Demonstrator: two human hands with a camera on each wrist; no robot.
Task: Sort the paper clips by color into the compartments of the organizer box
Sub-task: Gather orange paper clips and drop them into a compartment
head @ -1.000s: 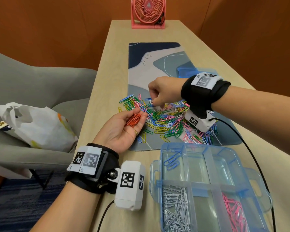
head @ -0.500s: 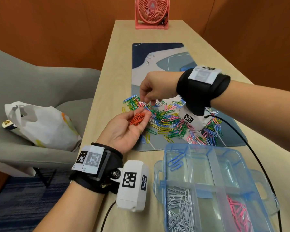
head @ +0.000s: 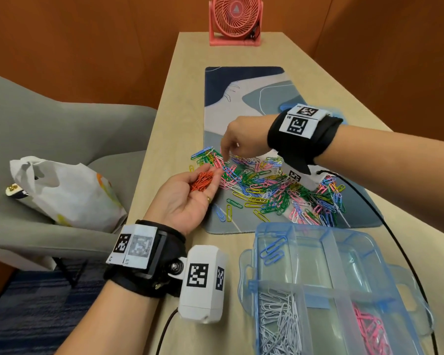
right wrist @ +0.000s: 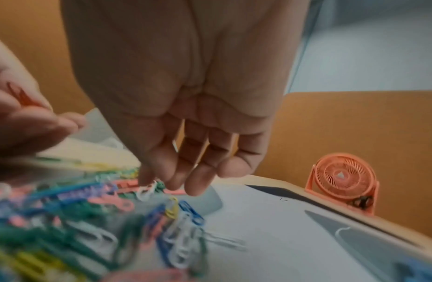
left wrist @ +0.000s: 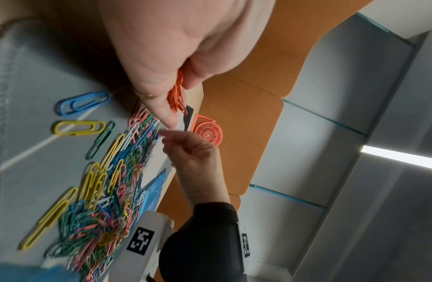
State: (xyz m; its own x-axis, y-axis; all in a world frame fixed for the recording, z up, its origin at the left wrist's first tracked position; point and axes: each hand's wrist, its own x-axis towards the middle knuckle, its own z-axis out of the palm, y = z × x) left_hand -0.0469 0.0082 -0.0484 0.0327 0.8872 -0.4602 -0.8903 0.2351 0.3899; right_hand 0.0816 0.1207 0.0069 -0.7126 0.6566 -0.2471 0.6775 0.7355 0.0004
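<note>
**Layout on the counter**

Mat (head: pixel 244 98) lies lengthwise along the counter (head: pixel 187 80). Fan (head: pixel 235 20) stands at the far end, behind the mat. Loose paper clips (head: pixel 272 190) spread over the mat's near half. Organizer box (head: pixel 328 285) sits on the counter just in front of the mat's near edge, right of centre; clips lie in three of its compartments. Left hand (head: pixel 190 198) sits palm up at the mat's near left corner, a bunch of clips (head: pixel 203 181) in it. Right hand (head: pixel 244 139) hangs over the pile's far left part. Armchair (head: pixel 49 139) stands left of the counter, a bag (head: pixel 64 190) on its seat.
</note>
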